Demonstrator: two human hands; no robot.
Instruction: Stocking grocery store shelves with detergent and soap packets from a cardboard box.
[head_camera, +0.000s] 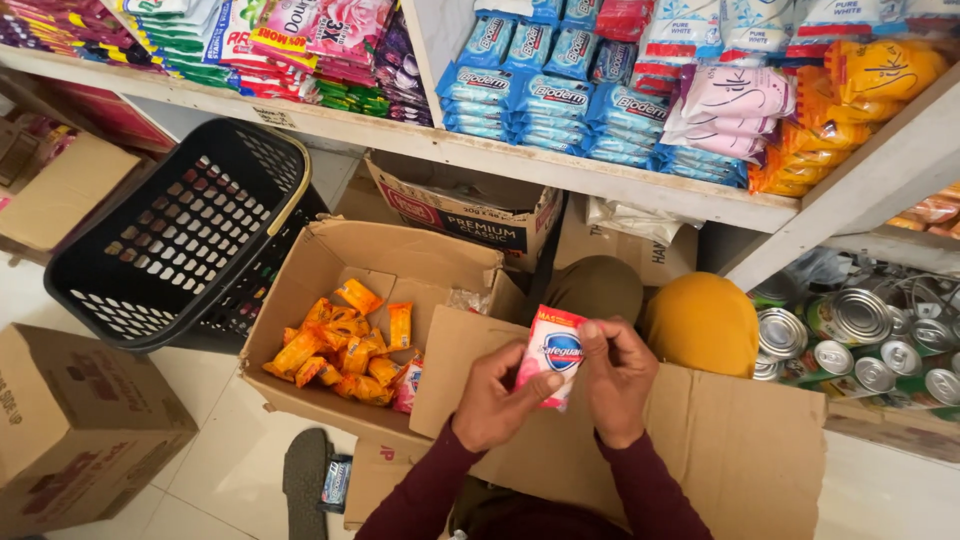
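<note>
My left hand (492, 400) and my right hand (618, 385) both grip a small pink and white soap packet (550, 355) held upright over a flat sheet of cardboard (740, 450) on my lap. To the left stands an open cardboard box (330, 250) with several orange sachets (345, 350) piled at its bottom. Both sleeves are dark maroon.
A black plastic basket (180, 240) leans by the open box. A closed carton (70, 430) sits at the lower left. Shelves above hold blue (545, 95), pink and orange packets. Metal cans (860, 345) fill the low shelf at right. A grey sandal (305, 480) lies on the tiled floor.
</note>
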